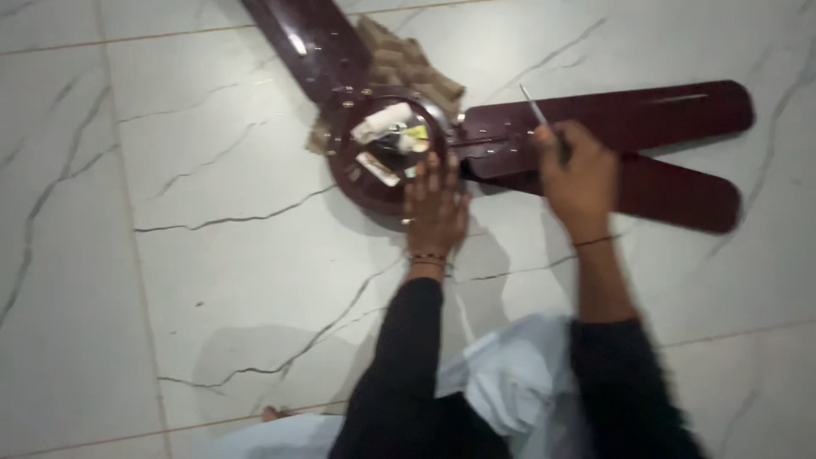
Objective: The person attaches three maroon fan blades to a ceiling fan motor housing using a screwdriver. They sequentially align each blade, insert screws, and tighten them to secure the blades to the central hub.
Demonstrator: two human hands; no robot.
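Note:
A dark maroon ceiling fan lies on the white marble floor, its round motor hub (pixel 387 153) facing up with wires and small parts showing in the open centre. My left hand (pixel 435 204) rests flat on the hub's near rim, fingers spread. My right hand (pixel 578 174) is closed around a thin metal tool (pixel 535 106), likely a screwdriver, whose shaft points up and left over a fan blade (pixel 612 115). A second blade (pixel 680 191) lies just below it and a third (pixel 310 38) runs to the top edge.
A brownish woven cloth or cardboard piece (pixel 412 59) lies under the hub at the back. White marble tiles (pixel 212 255) with dark veins surround the fan. My knees in light cloth (pixel 510 382) fill the bottom centre.

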